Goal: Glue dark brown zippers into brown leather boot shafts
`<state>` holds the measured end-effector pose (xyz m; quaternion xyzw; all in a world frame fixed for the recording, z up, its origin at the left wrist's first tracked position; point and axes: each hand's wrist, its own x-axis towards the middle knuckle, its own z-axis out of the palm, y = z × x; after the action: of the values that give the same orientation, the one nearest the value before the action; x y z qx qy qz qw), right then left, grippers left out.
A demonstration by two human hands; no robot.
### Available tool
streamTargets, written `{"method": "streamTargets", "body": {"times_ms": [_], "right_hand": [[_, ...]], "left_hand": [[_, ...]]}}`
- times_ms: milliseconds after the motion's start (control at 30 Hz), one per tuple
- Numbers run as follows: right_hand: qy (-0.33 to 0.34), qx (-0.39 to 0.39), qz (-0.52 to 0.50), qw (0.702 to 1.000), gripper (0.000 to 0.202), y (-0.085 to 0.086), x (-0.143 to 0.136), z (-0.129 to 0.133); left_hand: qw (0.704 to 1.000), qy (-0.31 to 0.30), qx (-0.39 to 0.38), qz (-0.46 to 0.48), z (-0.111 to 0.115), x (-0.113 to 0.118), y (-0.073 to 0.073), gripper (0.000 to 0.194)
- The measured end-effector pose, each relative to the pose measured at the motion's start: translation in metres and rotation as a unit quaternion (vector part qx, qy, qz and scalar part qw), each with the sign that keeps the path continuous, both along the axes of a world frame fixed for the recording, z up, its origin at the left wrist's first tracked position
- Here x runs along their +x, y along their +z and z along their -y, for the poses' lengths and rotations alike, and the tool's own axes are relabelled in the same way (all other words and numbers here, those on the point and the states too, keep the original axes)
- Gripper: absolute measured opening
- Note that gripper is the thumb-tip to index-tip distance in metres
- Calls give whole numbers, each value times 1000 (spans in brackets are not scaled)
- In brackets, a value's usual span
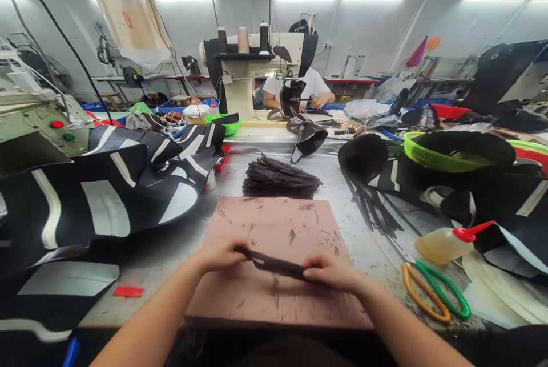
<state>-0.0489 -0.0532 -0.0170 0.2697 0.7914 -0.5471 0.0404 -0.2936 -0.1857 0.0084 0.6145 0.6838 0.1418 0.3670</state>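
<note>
A dark brown strip (276, 265) is stretched between my hands above a pinkish board (274, 304) on the metal table. My left hand (225, 253) pinches its left end. At the other end, my right hand (327, 271) has its fingers closed on the strip. Near its left end the strip looks split or doubled, with a gap showing through. Just past the board's far edge lies a thick bundle of similar dark strips (278, 177).
Scissors (436, 293) with orange and green handles lie at right, by a glue bottle (447, 241) with a red nozzle. Black pieces with white bands (103, 207) cover the left side. Behind stands a sewing machine (257, 64), with a person (314, 90) beyond it.
</note>
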Motion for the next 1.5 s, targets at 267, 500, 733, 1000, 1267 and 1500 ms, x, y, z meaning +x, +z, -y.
{"method": "streamTargets", "body": {"times_ms": [267,500,733,1000,1267,1500], "right_hand": [[17,304,171,937,20,1,24,-9],[-79,484,139,860,30,1,34,7],[63,514,-161,840,35,-40,17,69],[1,536,-157,829,31,-51,16,77],[1,522,-172,835,31,-48,16,77],[1,553,-180,813,29,-48,17,78]], "left_hand": [[967,74,-163,183,26,35,-24,12],[962,128,-165,176,28,44,-22,15],[980,149,-118,60,41,37,-16,25],[979,134,72,-137,40,66,-9,16],[991,49,112,-59,15,98,-41,19],[975,214,69,-4,48,70,-34,8]]}}
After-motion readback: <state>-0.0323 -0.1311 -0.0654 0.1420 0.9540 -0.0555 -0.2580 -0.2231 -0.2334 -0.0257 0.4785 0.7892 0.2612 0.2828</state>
